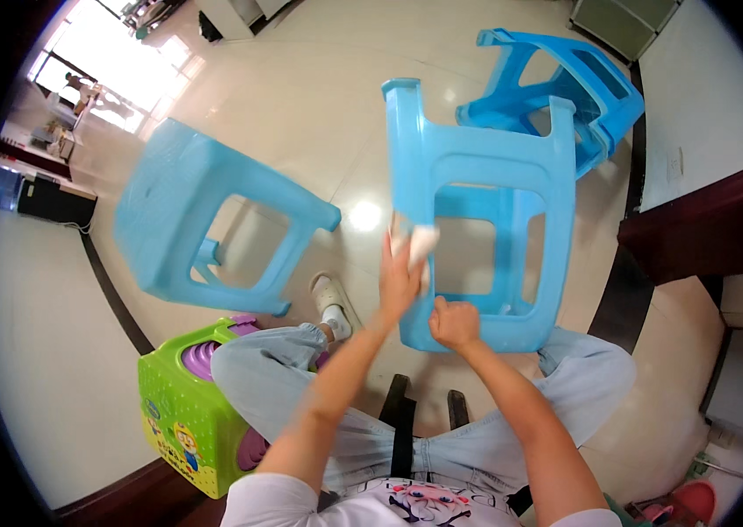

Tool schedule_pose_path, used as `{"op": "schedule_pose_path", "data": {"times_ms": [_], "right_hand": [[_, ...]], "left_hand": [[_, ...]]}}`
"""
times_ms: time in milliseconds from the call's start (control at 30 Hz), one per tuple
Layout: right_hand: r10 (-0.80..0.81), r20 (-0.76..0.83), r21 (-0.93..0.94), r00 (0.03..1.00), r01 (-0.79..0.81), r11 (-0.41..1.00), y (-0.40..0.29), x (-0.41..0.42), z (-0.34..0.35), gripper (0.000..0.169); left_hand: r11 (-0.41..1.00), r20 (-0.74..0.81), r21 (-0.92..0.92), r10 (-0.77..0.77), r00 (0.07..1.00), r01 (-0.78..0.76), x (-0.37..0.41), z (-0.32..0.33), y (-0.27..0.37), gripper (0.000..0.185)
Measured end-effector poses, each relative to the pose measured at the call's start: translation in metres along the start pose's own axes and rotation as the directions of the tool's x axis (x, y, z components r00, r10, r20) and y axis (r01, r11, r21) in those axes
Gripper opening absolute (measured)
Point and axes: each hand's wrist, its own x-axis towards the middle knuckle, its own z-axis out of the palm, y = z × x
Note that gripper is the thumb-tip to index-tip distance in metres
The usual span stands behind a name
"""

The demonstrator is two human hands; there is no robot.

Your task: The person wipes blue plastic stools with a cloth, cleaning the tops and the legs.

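Note:
A light blue plastic stool [496,146] is tipped over in front of me, its legs pointing away and its seat end towards my lap, between my knees. My left hand [401,283] presses a whitish cloth [423,244] against the stool's left leg; hand and cloth are motion-blurred. Lower down, my right hand [456,324] grips the frame at the lower left corner of the side opening, with its fingers curled around the edge.
Another light blue stool [177,204] lies tilted on the left. Darker blue stools [562,62], apparently nested, lie on their side at the upper right. A green cartoon-printed stool [180,408] stands beside my left knee. A dark red wooden ledge [707,217] juts in from the right.

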Motion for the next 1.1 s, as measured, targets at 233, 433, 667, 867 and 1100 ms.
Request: {"op": "schedule_pose_path", "data": {"times_ms": [233,433,667,867,1100], "right_hand": [[-0.030,-0.013,0.036,0.999,0.031,0.999,-0.001,0.005,0.009,0.014],[0.021,-0.057,-0.016,0.998,-0.022,1.000,0.005,0.005,0.012,0.017],[0.019,-0.079,0.012,0.997,-0.018,1.000,0.000,0.009,0.014,0.019],[0.014,-0.058,0.040,0.998,-0.011,0.999,-0.001,0.010,0.004,0.018],[-0.008,-0.029,0.021,1.000,0.009,1.000,0.003,0.008,0.004,0.017]], "left_hand": [[0.980,-0.179,0.187,0.106,0.978,-0.072,0.232,0.012,-0.030,0.048],[0.956,-0.125,0.205,0.240,0.963,-0.212,0.217,0.017,-0.012,0.046],[0.995,0.015,0.088,0.055,0.998,-0.056,-0.038,-0.007,-0.005,0.046],[0.993,0.067,-0.059,-0.095,0.993,0.099,-0.114,-0.006,0.015,0.044],[0.985,-0.058,0.170,0.052,0.997,-0.042,0.095,0.011,-0.007,0.044]]}}
